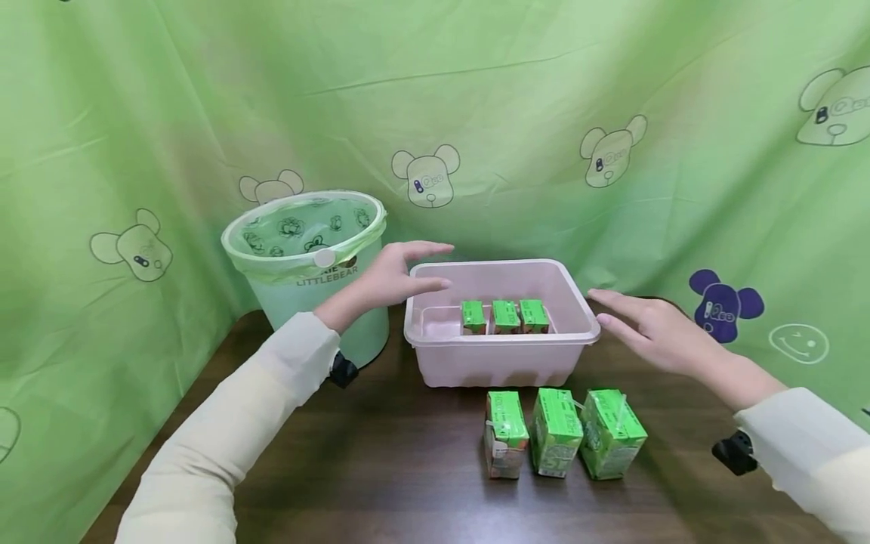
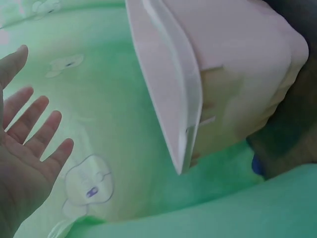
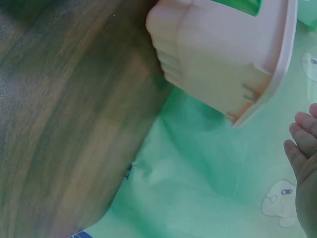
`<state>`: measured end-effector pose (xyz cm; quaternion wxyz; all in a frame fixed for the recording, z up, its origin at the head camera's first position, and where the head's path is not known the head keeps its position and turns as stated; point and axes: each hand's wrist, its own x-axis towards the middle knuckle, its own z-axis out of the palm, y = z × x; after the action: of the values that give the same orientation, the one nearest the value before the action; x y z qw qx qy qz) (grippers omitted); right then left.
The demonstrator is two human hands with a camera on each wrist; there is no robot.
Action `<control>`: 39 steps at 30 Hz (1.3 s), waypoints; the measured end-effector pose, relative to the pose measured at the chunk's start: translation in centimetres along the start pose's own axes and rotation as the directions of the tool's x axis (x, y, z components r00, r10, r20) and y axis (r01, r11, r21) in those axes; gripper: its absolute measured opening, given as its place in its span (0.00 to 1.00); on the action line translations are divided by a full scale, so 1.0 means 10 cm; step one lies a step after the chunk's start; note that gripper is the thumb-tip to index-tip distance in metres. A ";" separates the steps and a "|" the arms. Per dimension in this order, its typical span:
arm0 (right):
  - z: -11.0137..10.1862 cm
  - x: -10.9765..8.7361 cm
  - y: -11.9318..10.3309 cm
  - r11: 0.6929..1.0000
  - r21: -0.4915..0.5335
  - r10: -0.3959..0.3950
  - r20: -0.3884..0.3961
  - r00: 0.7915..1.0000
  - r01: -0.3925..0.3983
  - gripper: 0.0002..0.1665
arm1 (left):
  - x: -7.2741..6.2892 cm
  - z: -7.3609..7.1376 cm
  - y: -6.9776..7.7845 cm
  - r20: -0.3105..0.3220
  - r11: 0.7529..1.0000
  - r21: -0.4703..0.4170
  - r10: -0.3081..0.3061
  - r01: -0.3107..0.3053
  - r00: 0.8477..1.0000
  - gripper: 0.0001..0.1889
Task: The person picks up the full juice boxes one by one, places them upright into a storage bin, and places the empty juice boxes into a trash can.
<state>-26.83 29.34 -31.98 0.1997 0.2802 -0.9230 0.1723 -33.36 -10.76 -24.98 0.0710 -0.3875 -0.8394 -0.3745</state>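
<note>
pink plastic makes up the bin (image 1: 499,361), which sits upright on the dark wooden table (image 1: 381,468) with three green cartons (image 1: 505,317) standing inside it; three more cartons (image 1: 559,431) stand in a row just before its near wall. the left hand (image 1: 390,279) is at the bin's left end and the right hand (image 1: 655,329) at its right; both wrist views show them apart from the rim. the left fingers are straight and fanned, the thumb well away; the right fingers are straight and close together, the thumb apart, and neither hand holds anything. the step looks to be a two-handed reach about the bin, and taking it would call for bringing both palms inward to its ends. room is tight on the left, where the trash can (image 1: 292,295) stands just beside, and behind, where the curtain (image 1: 516,113) hangs; the right side is freer.
</note>
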 end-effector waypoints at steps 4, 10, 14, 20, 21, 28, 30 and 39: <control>-0.07 -0.06 -0.02 0.999 0.035 0.029 -0.041 0.999 -0.028 0.25 | -0.11 -0.14 0.01 -0.063 0.999 0.027 0.047 -0.045 0.997 0.33; -0.12 -0.14 -0.04 1.000 0.008 -0.001 -0.110 0.994 0.001 0.26 | -0.30 -0.31 0.03 -0.195 0.983 0.085 0.176 -0.162 0.965 0.33; -0.13 -0.19 -0.06 0.999 0.041 -0.006 -0.136 0.991 0.011 0.26 | -0.44 -0.41 0.03 -0.280 0.951 0.199 0.288 -0.238 0.916 0.32; -0.10 -0.28 -0.08 0.996 0.090 0.012 -0.152 0.988 0.002 0.25 | -0.67 -0.58 -0.04 -0.353 0.887 0.387 0.396 -0.253 0.848 0.33; -0.10 -0.30 -0.08 0.995 0.101 0.015 -0.150 0.989 0.000 0.25 | -0.71 -0.61 -0.06 -0.362 0.879 0.413 0.399 -0.239 0.843 0.33; -0.06 -0.43 -0.06 0.988 0.157 0.027 -0.150 0.988 -0.003 0.25 | -1.02 -0.76 -0.27 -0.457 0.861 0.500 0.357 -0.097 0.815 0.33; -0.04 -0.46 -0.05 0.984 0.179 0.023 -0.146 0.989 0.003 0.25 | -1.09 -0.78 -0.33 -0.476 0.854 0.515 0.358 -0.076 0.803 0.34; 0.10 -0.57 0.01 0.965 0.250 -0.042 -0.131 0.990 0.074 0.26 | -1.27 -0.87 -0.55 -0.472 0.782 0.623 0.394 -0.017 0.789 0.39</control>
<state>-22.82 31.59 -35.54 0.2243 0.3193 -0.8704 0.3004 -29.98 -26.62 -27.19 0.4815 -0.3070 -0.8000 -0.1842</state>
